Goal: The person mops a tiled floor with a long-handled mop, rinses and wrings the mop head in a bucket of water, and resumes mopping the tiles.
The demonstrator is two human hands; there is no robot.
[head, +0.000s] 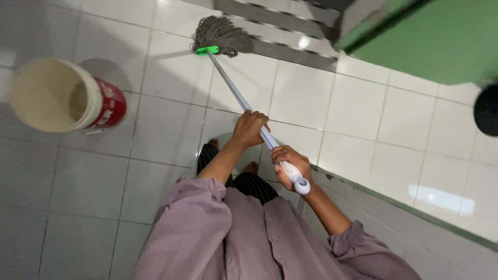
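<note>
Hands grip a long mop handle over a white tiled floor, seen from above. The left hand wraps tight around the middle of the pale shaft, while the right hand closes around the white grip near its looped end, close to the person's body. The handle slants away to a green clamp holding the grey string mop head, which rests on the tiles at the edge of a dark grated strip. A cream bucket with a red printed side stands on the floor well to the left of the shaft, apart from the mop. A green door fills the upper right corner, beside the grated strip. Bare toes show beneath striped dark trousers, just below the left forearm. Loose mauve sleeves cover both arms to the elbow.
</note>
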